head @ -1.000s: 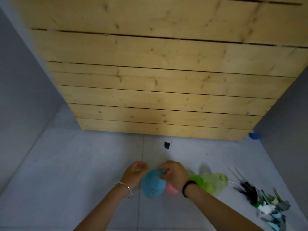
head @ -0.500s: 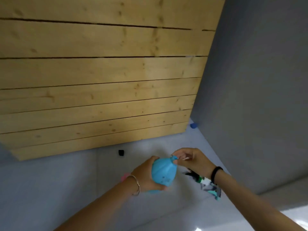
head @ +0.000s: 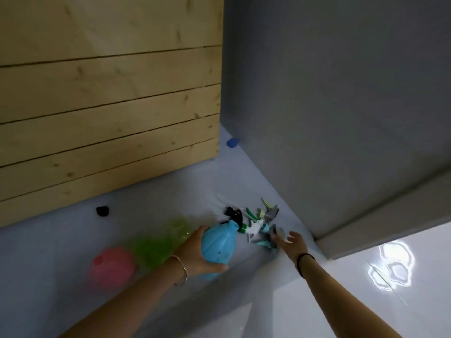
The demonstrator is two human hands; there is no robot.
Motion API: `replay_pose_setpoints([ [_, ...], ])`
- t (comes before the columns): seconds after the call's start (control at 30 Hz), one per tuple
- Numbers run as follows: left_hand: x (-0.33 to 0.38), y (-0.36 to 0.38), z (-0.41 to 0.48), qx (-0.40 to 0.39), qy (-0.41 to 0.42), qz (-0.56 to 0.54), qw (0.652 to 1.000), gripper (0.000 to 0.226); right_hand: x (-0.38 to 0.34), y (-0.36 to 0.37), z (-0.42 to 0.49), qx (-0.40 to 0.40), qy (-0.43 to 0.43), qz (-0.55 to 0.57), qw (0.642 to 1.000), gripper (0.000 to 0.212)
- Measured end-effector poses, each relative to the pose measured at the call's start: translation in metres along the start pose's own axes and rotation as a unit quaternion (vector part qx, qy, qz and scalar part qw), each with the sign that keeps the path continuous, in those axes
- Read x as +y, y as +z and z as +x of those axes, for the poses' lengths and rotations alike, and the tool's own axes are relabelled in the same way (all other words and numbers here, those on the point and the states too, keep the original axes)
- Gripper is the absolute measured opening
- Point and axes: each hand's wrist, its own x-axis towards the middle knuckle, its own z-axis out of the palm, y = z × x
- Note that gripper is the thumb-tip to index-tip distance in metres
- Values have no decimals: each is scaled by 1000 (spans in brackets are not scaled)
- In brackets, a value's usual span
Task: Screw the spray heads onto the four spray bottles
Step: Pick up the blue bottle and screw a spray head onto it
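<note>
My left hand [head: 195,254] grips a round light-blue spray bottle [head: 218,245], lifted off the grey surface with its neck pointing up and right. My right hand [head: 289,242] is open, fingers spread, reaching into a pile of spray heads [head: 258,222] in the corner; the fingertips touch the pile's near edge. Left of the blue bottle lie a pink bottle [head: 113,265] and two green translucent bottles [head: 156,246], all blurred. Whether a head sits on the blue bottle's neck I cannot tell.
A wooden plank wall [head: 109,106] rises behind the grey surface [head: 61,240]. A grey wall [head: 341,106] closes the right side. A small black item [head: 102,211] and a blue item [head: 231,142] lie near the wall base. A glossy white floor [head: 366,276] shows at lower right.
The view swung right. My right hand left the blue bottle's neck and reached down into the pile of spray heads. My left hand kept hold of the blue bottle.
</note>
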Motion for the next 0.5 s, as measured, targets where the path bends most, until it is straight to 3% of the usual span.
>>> replay_pose_setpoints([
  [0.13, -7, 9, 12, -11, -13, 8, 1000, 96, 8, 17, 26, 2, 6, -17, 1000, 54],
  [0.27, -7, 13, 23, -14, -19, -21, 1000, 91, 11, 29, 40, 5, 16, -8, 1000, 83],
  [0.33, -9, 14, 27, -2, -20, -39, 999, 87, 15, 34, 44, 12, 11, -31, 999, 85],
  [0.5, -8, 19, 32, -6, -15, -36, 999, 81, 25, 43, 45, 49, -15, -106, 993, 57],
])
